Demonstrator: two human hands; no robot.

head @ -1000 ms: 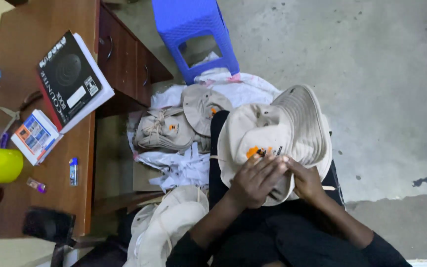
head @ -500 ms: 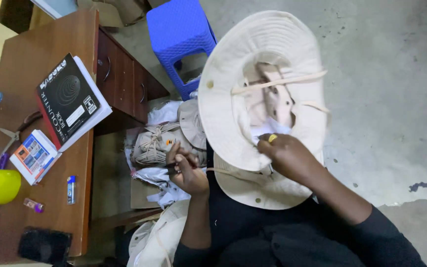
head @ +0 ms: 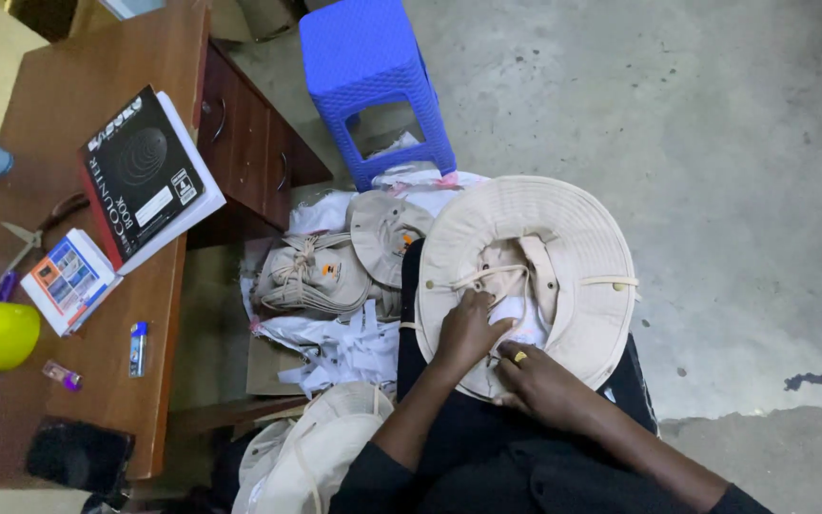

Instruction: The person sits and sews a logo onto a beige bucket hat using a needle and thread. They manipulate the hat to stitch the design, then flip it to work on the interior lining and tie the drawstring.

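Cream sun hat: lowered from raised to lap, crown-side up; left hand now pressing inside, right hand pinching the brim.

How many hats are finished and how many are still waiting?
A bundle of tied hats lies on the floor, seemingly done. In hand: the wide cream hat lies upside down on the lap, with the left hand and right hand both pressing inside its crown. More loose hats wait by the knee; I cannot count them exactly.
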